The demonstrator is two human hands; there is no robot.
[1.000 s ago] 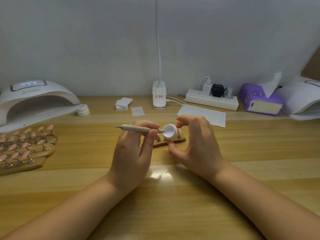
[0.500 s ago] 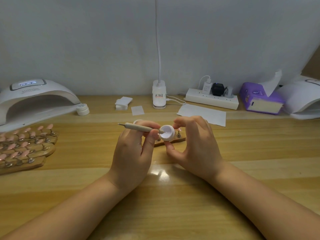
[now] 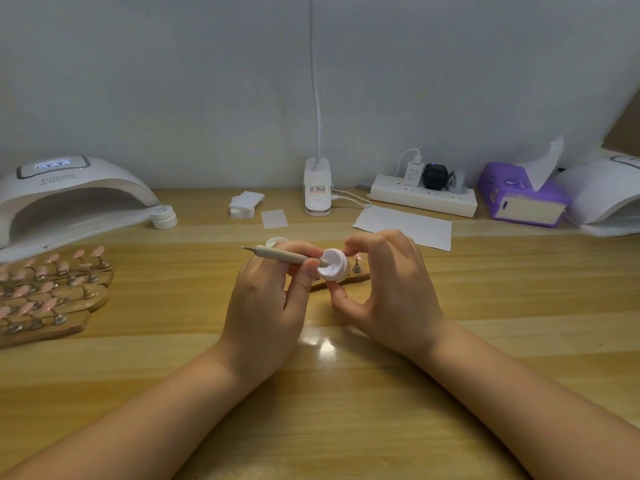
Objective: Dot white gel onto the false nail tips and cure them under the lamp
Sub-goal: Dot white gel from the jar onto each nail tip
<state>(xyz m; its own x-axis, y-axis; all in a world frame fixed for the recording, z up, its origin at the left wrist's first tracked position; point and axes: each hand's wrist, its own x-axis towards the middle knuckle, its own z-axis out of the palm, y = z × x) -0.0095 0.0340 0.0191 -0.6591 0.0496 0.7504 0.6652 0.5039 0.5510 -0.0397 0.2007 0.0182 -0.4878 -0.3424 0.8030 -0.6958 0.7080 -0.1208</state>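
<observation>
1. Step in hand: loading gel. My left hand point(image 3: 266, 306) pinches the dotting pen point(image 3: 284, 255), its tip inside the white gel pot point(image 3: 333, 269), which my right hand point(image 3: 388, 292) holds at frame centre
2. Nail tips: one stand point(image 3: 356, 277) behind the pot (mostly hidden); racks point(image 3: 52, 292) at left
3. Next: lift the pen and dot a tip; lamp point(image 3: 69, 192) waits at upper left

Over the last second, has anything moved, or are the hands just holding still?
Barely anything. The left hand keeps gripping the dotting tool, its tip staying in the white gel pot pinched by the right hand. Both drifted slightly leftward. The nail tip racks and lamp stayed put.
</observation>
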